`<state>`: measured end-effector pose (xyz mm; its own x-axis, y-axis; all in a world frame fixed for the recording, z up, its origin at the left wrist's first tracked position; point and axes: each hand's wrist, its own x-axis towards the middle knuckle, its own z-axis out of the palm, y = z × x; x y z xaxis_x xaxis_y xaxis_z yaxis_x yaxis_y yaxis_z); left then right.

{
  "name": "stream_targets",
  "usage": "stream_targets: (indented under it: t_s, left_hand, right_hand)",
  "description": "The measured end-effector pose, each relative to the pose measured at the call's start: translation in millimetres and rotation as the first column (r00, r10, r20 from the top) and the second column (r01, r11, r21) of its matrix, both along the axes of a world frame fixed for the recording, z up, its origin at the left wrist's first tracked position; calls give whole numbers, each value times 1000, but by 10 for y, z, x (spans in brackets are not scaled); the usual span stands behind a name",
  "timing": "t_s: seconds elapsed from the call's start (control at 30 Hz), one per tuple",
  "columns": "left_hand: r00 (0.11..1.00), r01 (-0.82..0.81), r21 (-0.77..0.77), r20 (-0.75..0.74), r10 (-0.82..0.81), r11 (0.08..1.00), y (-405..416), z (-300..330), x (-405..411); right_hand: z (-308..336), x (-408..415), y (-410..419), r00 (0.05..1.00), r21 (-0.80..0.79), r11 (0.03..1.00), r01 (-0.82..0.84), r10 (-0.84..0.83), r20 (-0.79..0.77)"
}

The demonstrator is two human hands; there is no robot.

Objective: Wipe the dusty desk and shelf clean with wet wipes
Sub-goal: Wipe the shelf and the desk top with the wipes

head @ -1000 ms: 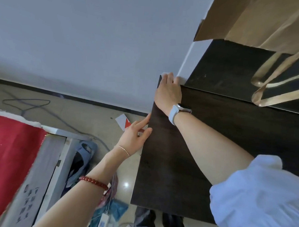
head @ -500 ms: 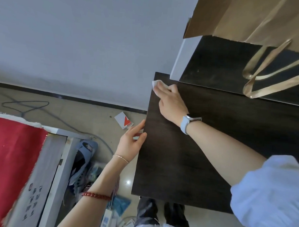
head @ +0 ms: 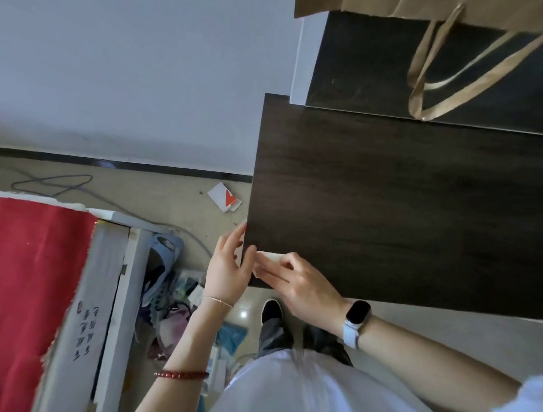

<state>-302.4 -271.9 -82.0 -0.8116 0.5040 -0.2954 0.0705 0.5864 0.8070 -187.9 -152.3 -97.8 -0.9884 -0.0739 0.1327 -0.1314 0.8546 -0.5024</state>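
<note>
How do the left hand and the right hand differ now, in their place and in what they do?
The right hand lies on the dark desk and presses the wet wipe under its fingers; the left hand holds nothing and rests against the desk's left edge. The right wrist wears a watch; the left wears a thin bracelet. Both meet at the desk's near left corner.
</note>
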Motion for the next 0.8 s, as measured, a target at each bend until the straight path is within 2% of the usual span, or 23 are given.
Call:
stream_targets:
  t_s: [0.07, 0.13, 0.23, 0.33, 0.43, 0.53, 0.63, 0.7, 0.8]
  left_hand:
    - [974, 117, -108, -183, -136, 987, 7, 22, 86]
    - [899, 178, -299, -338, -278, 937, 16, 2, 204]
    - [828, 167, -454, -418, -374, 875, 46, -12, 389]
    - [822, 155, -466, -428, -376, 871, 122, 2, 546]
    - [795, 209, -469, -430, -428, 858, 267, 50, 687]
    - [777, 259, -469, -418, -470, 845, 477, 124, 842]
    - [763, 340, -454, -379, -523, 824, 760, 271, 1100]
    - [733, 402, -431, -378, -566, 808, 975, 379, 1318]
    - [700, 492, -381, -361, -616, 783, 1402, 561, 1795]
  right_hand:
    - [13, 238, 48, 997, -1, 998, 70, -70, 14]
    - [27, 494, 112, 983, 1, 983, 184, -184, 19]
    - [32, 916, 212, 894, 18, 894, 448, -448, 4]
    - [-6, 1398, 446, 648, 57, 649, 759, -761, 26]
    - [10, 1775, 759, 371, 56, 371, 927, -928, 7]
    - [-12, 2034, 1116, 159, 18, 161, 987, -983, 92]
    - [2, 2366, 1403, 25, -71, 12, 997, -981, 193]
    - [93, 2534, 1384, 11, -185, -32, 982, -974, 226]
    - [418, 2883, 1244, 32, -265, 1, 964, -993, 111]
